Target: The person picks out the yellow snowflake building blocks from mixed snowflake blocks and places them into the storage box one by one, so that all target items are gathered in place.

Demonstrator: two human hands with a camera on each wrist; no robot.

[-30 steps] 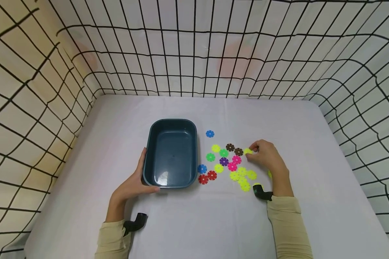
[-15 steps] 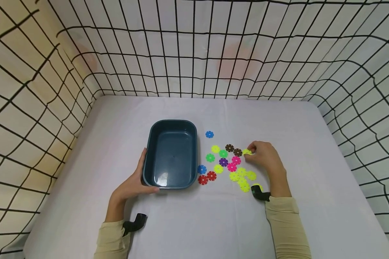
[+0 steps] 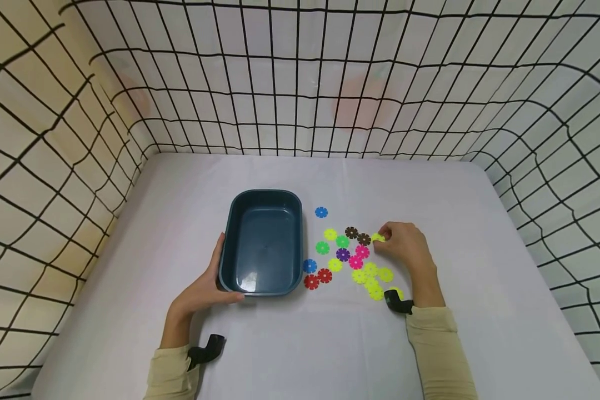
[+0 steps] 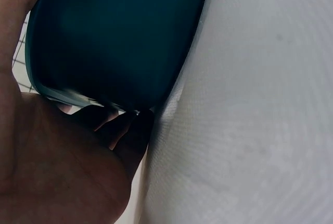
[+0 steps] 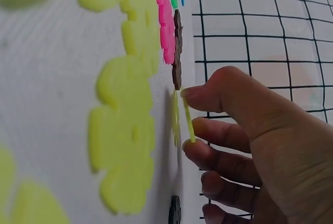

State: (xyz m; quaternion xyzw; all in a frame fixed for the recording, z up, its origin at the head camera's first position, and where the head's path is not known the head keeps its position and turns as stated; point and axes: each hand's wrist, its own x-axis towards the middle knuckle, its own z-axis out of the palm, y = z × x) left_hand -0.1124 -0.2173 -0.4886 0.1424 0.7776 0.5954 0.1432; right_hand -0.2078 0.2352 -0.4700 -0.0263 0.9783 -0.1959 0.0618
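My left hand (image 3: 202, 286) grips the near left corner of a dark teal plastic basin (image 3: 269, 250), thumb along its near side and fingers against its left wall. The left wrist view shows the fingers curled at the basin's wall (image 4: 119, 36). My right hand (image 3: 407, 244) pinches a yellow snowflake disc (image 3: 378, 237) between thumb and fingers. In the right wrist view that thin disc (image 5: 189, 117) is seen edge-on, just off the cloth, with another yellow disc (image 5: 175, 114) flat beside it. Brown discs (image 3: 363, 239) lie just left of the fingertips.
Between basin and right hand lie pink discs (image 3: 362, 251), a purple disc (image 3: 343, 254), green discs (image 3: 322, 248), blue discs (image 3: 321, 212), red discs (image 3: 311, 281) and a cluster of yellow discs (image 3: 371, 280). Black wire mesh (image 3: 300, 78) borders the white-covered table (image 3: 290, 350).
My right hand has shifted slightly left, fingers closing on the yellow disc. My left hand stays on the basin. The head view has tilted up a little.
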